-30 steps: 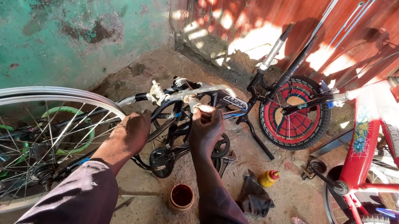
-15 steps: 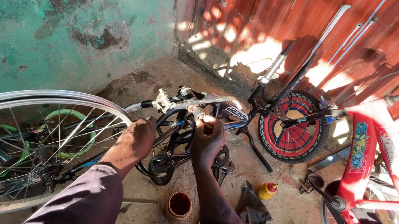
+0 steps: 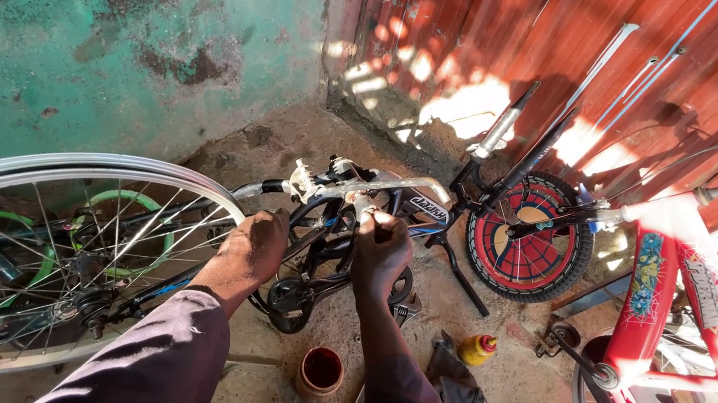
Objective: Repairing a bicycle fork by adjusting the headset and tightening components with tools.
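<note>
Left hand is closed around the black bike frame beside the big spoked wheel; right hand is clamped on a small part at the frame's top, farther along.

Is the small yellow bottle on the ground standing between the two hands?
No, the yellow bottle lies on the ground to the right of the right hand, beside a dark rag, far from the left hand.
</note>
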